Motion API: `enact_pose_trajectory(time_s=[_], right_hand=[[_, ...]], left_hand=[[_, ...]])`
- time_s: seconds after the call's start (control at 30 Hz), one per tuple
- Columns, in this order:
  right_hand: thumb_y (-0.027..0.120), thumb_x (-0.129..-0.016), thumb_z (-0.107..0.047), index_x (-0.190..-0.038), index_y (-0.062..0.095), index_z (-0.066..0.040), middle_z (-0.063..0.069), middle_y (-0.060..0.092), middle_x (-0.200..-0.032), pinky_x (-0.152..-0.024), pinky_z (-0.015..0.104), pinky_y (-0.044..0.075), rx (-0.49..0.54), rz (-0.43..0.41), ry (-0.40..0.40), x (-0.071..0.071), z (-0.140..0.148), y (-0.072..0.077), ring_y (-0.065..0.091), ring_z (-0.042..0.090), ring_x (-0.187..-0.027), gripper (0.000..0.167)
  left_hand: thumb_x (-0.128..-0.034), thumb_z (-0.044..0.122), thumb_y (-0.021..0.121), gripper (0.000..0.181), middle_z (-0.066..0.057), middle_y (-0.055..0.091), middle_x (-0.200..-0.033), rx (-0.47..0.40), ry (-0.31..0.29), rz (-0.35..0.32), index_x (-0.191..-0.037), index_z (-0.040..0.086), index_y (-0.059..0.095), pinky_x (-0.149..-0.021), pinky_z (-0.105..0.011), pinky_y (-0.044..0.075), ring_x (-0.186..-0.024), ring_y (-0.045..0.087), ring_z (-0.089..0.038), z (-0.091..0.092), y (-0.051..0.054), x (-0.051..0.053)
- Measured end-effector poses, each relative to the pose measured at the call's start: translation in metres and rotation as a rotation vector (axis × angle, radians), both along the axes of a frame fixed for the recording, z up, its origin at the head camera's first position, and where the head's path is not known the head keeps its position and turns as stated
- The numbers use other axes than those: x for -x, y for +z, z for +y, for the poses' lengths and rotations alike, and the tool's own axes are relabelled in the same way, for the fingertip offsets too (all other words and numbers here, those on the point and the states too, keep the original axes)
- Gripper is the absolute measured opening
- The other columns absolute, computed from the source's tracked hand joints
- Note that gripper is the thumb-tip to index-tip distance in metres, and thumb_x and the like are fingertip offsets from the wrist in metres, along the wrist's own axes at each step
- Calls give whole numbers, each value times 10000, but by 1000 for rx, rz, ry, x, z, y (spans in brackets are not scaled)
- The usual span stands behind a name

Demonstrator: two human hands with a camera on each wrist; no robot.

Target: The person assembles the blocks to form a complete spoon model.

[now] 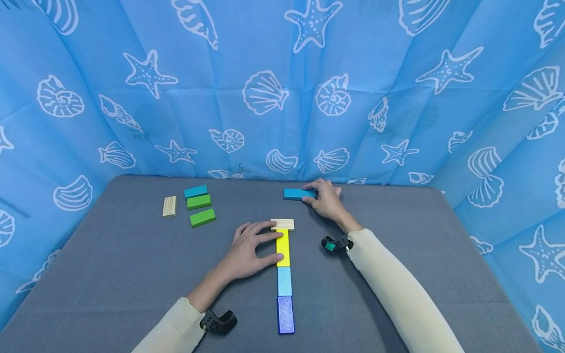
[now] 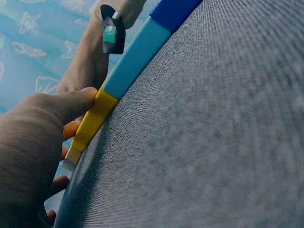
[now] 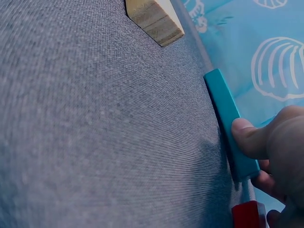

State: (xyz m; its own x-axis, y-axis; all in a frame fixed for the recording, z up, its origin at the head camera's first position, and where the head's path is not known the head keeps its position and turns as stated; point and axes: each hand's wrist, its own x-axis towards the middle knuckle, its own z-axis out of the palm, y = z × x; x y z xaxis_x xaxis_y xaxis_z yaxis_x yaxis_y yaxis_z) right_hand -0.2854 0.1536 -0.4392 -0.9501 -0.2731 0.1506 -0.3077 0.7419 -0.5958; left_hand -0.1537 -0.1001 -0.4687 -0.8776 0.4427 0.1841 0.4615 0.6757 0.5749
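A yellow block [image 1: 283,249] lies in a row with a light blue block [image 1: 284,281] and a dark blue block [image 1: 286,315], end to end. Across the far end of the row sits a pale wooden block [image 1: 282,224]. My left hand [image 1: 249,250] rests its thumb and fingertips on the yellow block, fingers fairly straight, with another finger at the wooden block. Toward the back edge, my right hand [image 1: 325,200] pinches a blue block [image 1: 293,194] between thumb and fingers. Just beyond that block's end, a red block [image 3: 248,214] shows in the right wrist view, partly hidden.
On the left lie a blue block [image 1: 195,191], two green blocks [image 1: 199,202] and an upright-lying wooden block [image 1: 169,207]. A grey cloth covers the table [image 1: 132,274]. Blue curtain [image 1: 265,132] with shell prints hangs behind the table edge.
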Motion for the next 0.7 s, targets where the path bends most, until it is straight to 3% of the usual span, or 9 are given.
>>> enact_pose_trajectory(time_s=[0.37, 0.7], right_hand=[[718, -957, -152, -1212, 711, -50, 145, 609, -1170, -953, 535, 217, 41, 1, 13, -1, 1, 4, 499, 315, -1095, 275], [717, -959, -139, -1219, 702, -36, 140, 611, -1178, -992, 520, 284, 87, 10, 60, -14, -6, 11, 495, 302, -1074, 280]], left_hand=[[-901, 557, 701, 563, 7, 461, -1546, -2, 0, -3, -1373, 254, 661, -1165, -628, 136, -1442, 373, -265, 0, 1, 0], [-898, 552, 707, 562, 10, 463, -1545, -5, 0, 6, -1370, 249, 664, -1164, -629, 140, -1443, 372, -263, 0, 0, 0]])
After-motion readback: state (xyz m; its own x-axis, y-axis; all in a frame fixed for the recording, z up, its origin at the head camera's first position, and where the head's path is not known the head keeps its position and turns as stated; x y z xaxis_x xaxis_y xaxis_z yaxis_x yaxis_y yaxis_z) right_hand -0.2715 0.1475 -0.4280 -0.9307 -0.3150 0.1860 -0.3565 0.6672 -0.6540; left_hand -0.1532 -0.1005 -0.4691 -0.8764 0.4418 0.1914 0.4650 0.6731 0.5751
